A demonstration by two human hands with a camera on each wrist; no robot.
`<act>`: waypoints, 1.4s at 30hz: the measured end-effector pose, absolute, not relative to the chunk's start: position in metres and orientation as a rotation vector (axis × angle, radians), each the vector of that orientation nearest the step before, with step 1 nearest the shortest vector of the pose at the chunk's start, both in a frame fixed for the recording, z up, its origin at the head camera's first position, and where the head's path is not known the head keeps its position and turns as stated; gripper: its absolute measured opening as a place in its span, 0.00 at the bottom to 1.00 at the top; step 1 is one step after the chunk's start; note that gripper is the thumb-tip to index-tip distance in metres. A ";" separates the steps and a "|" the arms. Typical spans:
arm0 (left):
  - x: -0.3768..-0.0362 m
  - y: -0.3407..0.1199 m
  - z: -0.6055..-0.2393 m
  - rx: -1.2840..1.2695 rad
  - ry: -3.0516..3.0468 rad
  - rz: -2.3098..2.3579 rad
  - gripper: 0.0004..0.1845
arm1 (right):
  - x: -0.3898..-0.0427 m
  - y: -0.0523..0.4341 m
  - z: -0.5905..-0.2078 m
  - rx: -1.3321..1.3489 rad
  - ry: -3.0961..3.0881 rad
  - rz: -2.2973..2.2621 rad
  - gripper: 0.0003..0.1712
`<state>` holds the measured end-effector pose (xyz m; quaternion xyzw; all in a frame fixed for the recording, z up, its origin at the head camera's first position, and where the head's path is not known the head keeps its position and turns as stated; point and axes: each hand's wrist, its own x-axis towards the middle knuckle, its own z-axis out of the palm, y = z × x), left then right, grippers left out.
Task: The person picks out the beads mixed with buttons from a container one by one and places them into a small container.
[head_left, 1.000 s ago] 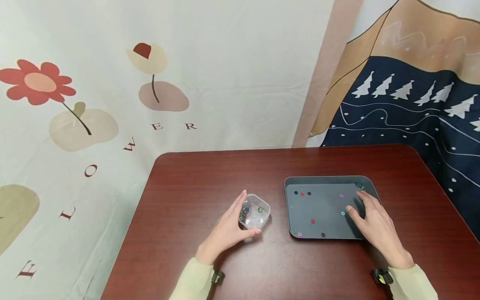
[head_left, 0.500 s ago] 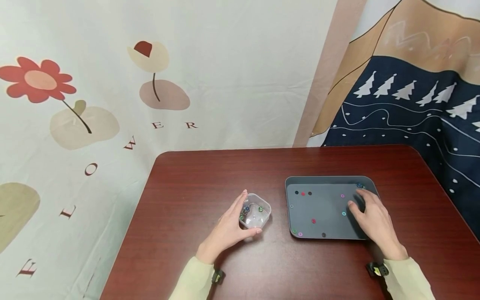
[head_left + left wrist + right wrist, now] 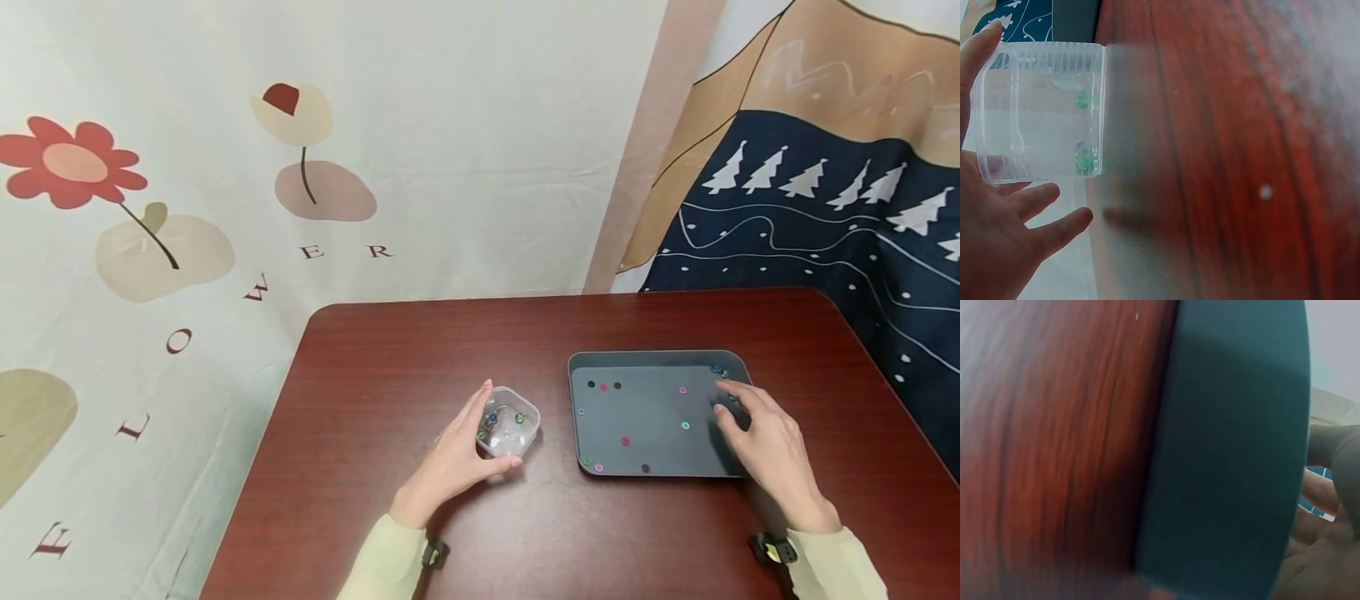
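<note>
The left hand (image 3: 457,454) cups the clear plastic container (image 3: 508,432), fingers and thumb curled round its near side in a steadying grip on the table (image 3: 420,350). Just right of that grip, the right hand (image 3: 765,446) rests spread-fingered inside the grey tray (image 3: 645,360), fingertips near the small coloured rings (image 3: 684,407) scattered there, apparently holding none.

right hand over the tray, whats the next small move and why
Probably lower the right hand onto a ring near the tray's far right corner and pinch it. Its fingers reach over that side with nothing visibly held, small coloured rings still lie scattered on the tray, and the left hand steadies the clear tub that already holds some.
</note>
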<state>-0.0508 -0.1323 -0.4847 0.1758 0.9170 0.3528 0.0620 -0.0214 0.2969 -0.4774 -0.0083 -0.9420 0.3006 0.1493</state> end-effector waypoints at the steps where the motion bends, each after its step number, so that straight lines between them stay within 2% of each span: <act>1: -0.051 -0.132 -0.485 0.531 2.774 1.063 0.62 | -0.021 0.297 -0.477 -0.019 -2.709 0.841 0.23; 20: -0.049 -0.134 -0.484 0.516 2.768 1.065 0.62 | -0.026 0.291 -0.482 -0.094 -2.931 0.789 0.35; 28: -0.050 -0.134 -0.483 0.524 2.772 1.062 0.62 | -0.041 0.291 -0.468 -0.077 -2.871 0.754 0.33; 33: -0.050 -0.134 -0.483 0.526 2.781 1.057 0.61 | -0.051 0.304 -0.460 -0.159 -2.814 0.664 0.29; 42: -0.049 -0.134 -0.483 0.521 2.764 1.066 0.61 | -0.053 0.333 -0.468 -0.262 -2.969 0.633 0.25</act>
